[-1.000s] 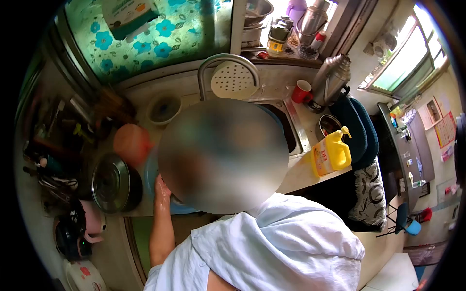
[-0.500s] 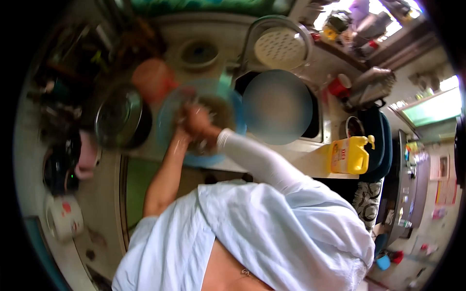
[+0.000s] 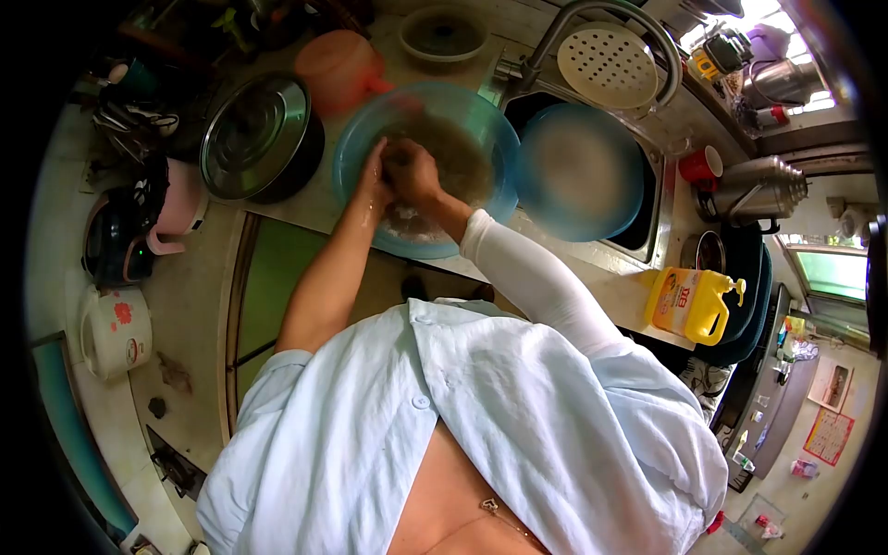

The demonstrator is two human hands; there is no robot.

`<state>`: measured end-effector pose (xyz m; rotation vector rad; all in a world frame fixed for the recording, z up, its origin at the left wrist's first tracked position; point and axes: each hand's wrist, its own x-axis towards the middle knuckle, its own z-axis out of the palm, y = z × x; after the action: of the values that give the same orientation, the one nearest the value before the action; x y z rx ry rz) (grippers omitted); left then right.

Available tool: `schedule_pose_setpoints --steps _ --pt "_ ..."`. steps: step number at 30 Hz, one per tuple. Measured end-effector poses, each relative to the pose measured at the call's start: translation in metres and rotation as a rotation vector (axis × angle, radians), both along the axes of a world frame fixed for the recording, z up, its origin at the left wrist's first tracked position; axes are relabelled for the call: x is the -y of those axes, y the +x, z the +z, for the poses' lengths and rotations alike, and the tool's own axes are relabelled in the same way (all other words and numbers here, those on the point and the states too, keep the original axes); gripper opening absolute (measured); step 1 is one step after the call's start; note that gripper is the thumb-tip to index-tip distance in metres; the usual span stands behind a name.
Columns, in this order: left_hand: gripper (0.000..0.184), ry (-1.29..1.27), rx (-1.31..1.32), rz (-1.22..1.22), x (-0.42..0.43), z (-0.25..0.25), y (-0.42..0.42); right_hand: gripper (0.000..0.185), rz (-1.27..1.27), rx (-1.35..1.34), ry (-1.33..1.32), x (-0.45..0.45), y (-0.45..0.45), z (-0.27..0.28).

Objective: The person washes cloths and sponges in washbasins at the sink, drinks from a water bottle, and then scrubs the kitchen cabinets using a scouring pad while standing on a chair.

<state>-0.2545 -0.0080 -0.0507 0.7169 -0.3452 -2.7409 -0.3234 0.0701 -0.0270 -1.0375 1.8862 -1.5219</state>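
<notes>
While bending over the blue basin [image 3: 502, 153], upper centre of the frame, holds left hand [image 3: 375, 178] and right hand [image 3: 414, 173] together above cloudy water [image 3: 458, 153]; cannot tell either grip's closure or contents.

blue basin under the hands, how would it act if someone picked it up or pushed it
The basin would probably be heavy for its size and apt to slosh, as murky water lies in it. Its translucent wall looks like plastic, so it may flex when lifted. The left hand glistens at the wrist, so its grip could slip.
</notes>
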Motion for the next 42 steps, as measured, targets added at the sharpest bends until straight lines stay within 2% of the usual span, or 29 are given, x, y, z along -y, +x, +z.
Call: schedule_pose_setpoints --steps 2,3,4,8,9,11,12,14,15,17,18,20,21,22,23,24,25,26,27,29,30,32,33,35,36,38,39,41,42 --pt "0.033 -0.127 -0.375 -0.185 0.014 -0.029 0.007 0.024 0.055 -0.089 -0.007 -0.008 0.018 0.041" --pt "0.033 -0.123 -0.373 -0.185 0.010 -0.028 0.007 0.024 0.072 -0.293 0.035 -0.007 0.029 0.047" --pt "0.033 -0.112 -0.284 -0.155 0.005 -0.027 0.003 0.026 0.089 -0.498 0.077 -0.007 0.035 0.051" --pt "0.033 -0.079 0.069 -0.023 -0.022 -0.002 -0.020 0.024 -0.031 -0.469 0.214 0.006 -0.010 0.023" --pt "0.034 -0.071 0.158 0.008 -0.027 0.008 -0.024 0.025 -0.031 -0.556 0.230 0.006 -0.025 0.019" --pt "0.036 -0.022 0.439 0.085 -0.031 0.028 -0.025 0.029 0.030 -0.536 0.378 0.005 -0.050 0.014" --pt "0.036 -0.018 0.440 0.088 -0.025 0.020 -0.023 0.029 0.034 -0.536 0.380 0.002 -0.060 0.014" --pt "0.033 -0.461 0.600 0.005 -0.003 -0.001 -0.014 0.033 0.057 -0.661 0.361 -0.005 -0.074 0.012" --pt "0.033 -0.456 0.603 0.010 0.003 -0.003 -0.010 0.033 0.065 -0.660 0.362 -0.014 -0.073 0.019" --pt "0.034 -1.113 0.871 -0.030 0.012 -0.005 -0.003 0.030 0.027 -0.992 0.190 -0.031 -0.068 0.032" --pt "0.034 -1.109 0.874 -0.027 0.010 -0.003 -0.003 0.030 0.032 -0.993 0.189 -0.033 -0.069 0.014" --pt "0.029 -1.699 0.995 -0.012 0.003 -0.001 -0.008 0.031 0.282 -1.468 0.196 -0.041 -0.066 -0.016" --pt "0.027 -2.000 1.038 -0.003 0.001 0.001 -0.011 0.031 0.282 -1.469 0.197 -0.040 -0.062 -0.019" --pt "0.029 -2.067 0.936 0.050 -0.001 -0.002 -0.013 0.031 0.417 -1.325 0.375 -0.036 -0.056 -0.021" --pt "0.029 -2.066 0.934 0.055 0.001 -0.006 -0.016 0.031 0.545 -1.169 0.548 -0.034 -0.052 -0.013" --pt "0.034 -1.691 0.758 -0.231 0.003 -0.008 -0.019 0.031 0.546 -1.170 0.549 -0.033 -0.055 0.003" --pt "0.039 -1.299 0.574 -0.471 0.006 -0.011 -0.021 0.034 0.547 -0.916 0.542 -0.030 -0.062 0.021" --pt "0.045 -1.169 0.563 -0.382 -0.016 0.020 -0.015 0.037 0.542 -0.663 0.528 -0.027 -0.068 0.037" --pt "0.045 -1.169 0.561 -0.378 -0.016 0.016 -0.016 0.037 0.544 -0.667 0.527 -0.025 -0.075 0.045" --pt "0.054 -0.884 0.559 -0.144 -0.019 0.008 -0.018 0.035 0.341 0.218 0.266 -0.021 -0.086 0.057" --pt "0.054 -0.883 0.558 -0.145 -0.019 0.007 -0.020 0.035 0.340 0.217 0.268 -0.019 -0.086 0.061" --pt "0.052 -0.350 -0.145 -0.259 -0.018 0.011 -0.026 0.029 0.043 0.238 0.116 -0.012 -0.084 0.068" --pt "0.052 -0.356 -0.148 -0.259 -0.025 0.031 -0.028 0.029 0.043 0.234 0.110 -0.011 -0.081 0.067" --pt "0.053 -0.091 -0.011 -0.006 -0.048 0.064 -0.026 0.030 -0.208 -0.328 -0.043 -0.013 -0.070 0.062" --pt "0.053 -0.095 -0.014 -0.005 -0.054 0.066 -0.026 0.030 -0.209 -0.330 -0.047 -0.016 -0.065 0.058" --pt "0.052 0.000 -0.250 0.083 -0.060 0.067 -0.027 0.035 -0.180 -0.519 -0.066 -0.025 -0.055 0.049" --pt "0.052 -0.003 -0.253 0.086 -0.059 0.064 -0.030 0.035 -0.177 -0.521 -0.070 -0.027 -0.052 0.039" --pt "0.047 -0.117 -0.347 -0.028 -0.052 0.053 -0.035 0.042 0.010 -0.872 -0.239 -0.032 -0.045 0.025" --pt "0.047 -0.117 -0.347 -0.024 -0.045 0.040 -0.036 0.044 0.053 -0.833 -0.246 -0.043 -0.034 0.043"
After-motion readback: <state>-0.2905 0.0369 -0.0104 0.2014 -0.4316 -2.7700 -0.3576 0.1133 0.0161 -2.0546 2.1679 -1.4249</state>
